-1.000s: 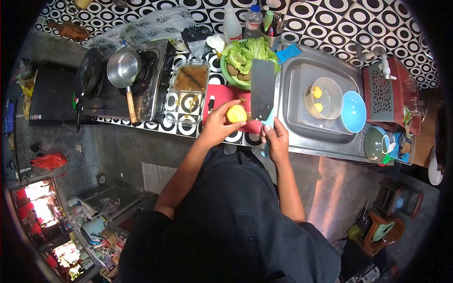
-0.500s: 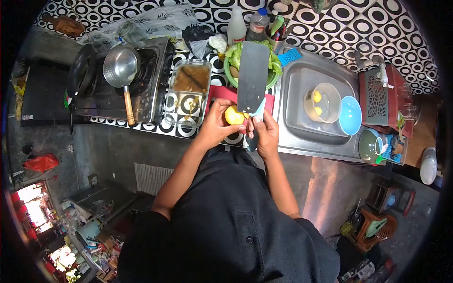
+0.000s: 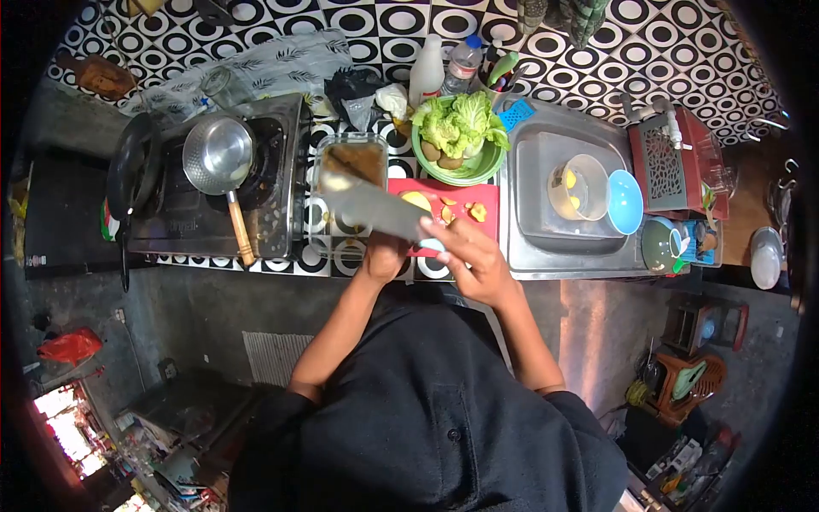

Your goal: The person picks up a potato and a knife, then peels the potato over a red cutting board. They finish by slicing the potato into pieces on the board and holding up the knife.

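A wide-bladed knife point(image 3: 375, 211) is in my right hand point(image 3: 478, 260), its blade smeared by motion and pointing left. Part of its light blue handle point(image 3: 432, 245) shows under my fingers. Below the blade is my left hand point(image 3: 386, 258), with its fingers mostly hidden. Just past the blade's far edge, a peeled yellow potato point(image 3: 415, 201) shows over the red cutting board point(image 3: 488, 189). Whether my left fingers touch it is hidden. Yellow peelings point(image 3: 478, 212) lie on the board's right side.
A green bowl point(image 3: 465, 177) of lettuce point(image 3: 465, 124) stands behind the board. Left are a glass dish point(image 3: 351, 141) of brown liquid and a stove with a saucepan point(image 3: 218, 154). The sink point(image 3: 533, 213) at right holds a tub point(image 3: 589, 162) with yellow pieces and a blue bowl point(image 3: 625, 202).
The knife has swung from upright to pointing left, uncovering the lettuce and peelings. My left hand has dropped lower, partly behind the blade. The potato, earlier in my left hand, shows beyond the blade.
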Demonstrator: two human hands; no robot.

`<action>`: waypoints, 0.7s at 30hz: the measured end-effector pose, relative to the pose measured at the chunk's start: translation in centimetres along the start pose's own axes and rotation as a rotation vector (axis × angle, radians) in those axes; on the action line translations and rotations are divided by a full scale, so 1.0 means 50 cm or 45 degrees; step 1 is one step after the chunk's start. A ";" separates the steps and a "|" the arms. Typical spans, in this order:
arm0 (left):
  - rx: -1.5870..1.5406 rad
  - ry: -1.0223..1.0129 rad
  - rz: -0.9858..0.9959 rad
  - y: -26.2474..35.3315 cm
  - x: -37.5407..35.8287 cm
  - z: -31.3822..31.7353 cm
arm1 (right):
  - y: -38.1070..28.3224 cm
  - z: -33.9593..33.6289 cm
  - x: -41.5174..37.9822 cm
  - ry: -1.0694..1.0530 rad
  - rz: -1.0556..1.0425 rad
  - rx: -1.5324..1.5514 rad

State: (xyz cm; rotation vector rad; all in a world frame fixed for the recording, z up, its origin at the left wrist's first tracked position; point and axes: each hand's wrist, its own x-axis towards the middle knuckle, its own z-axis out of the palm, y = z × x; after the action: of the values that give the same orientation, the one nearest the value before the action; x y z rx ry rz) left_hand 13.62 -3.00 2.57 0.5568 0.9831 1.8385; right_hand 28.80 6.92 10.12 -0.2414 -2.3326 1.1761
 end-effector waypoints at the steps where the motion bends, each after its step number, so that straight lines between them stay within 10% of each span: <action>1: -0.143 0.060 -0.158 -0.014 0.005 -0.020 | -0.011 0.010 0.008 -0.014 -0.021 -0.077; 21: 0.054 -0.103 -0.114 0.081 0.028 -0.082 | -0.063 0.096 0.060 -0.068 -0.018 -0.324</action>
State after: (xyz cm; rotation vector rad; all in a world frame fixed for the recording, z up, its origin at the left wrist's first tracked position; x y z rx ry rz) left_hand 7.90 -4.28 3.45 0.5988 0.9790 1.7063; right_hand 24.00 2.78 11.32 -0.2844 -2.5255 0.8871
